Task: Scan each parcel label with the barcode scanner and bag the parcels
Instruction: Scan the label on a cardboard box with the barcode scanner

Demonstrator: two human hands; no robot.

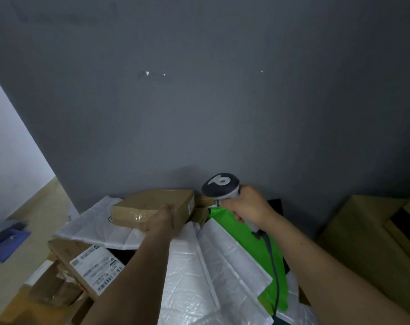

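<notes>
Left hand point(163, 219) gripping a taped brown parcel point(152, 205) by its near edge, right hand point(248, 205) wrapped around the barcode scanner point(220, 185), white bags point(199, 266) and green bag point(250, 233) beneath

We've got the left hand point(163, 219) gripping a taped brown parcel point(150, 205) over the white mailer bags point(199, 266). At its three o'clock, our right hand point(248, 205) clutches the barcode scanner point(219, 184), its head raised before the grey wall point(199, 90). A green bag point(241, 233) sits beneath it, and a labelled box point(91, 268) lies at the parcel's seven o'clock.
</notes>
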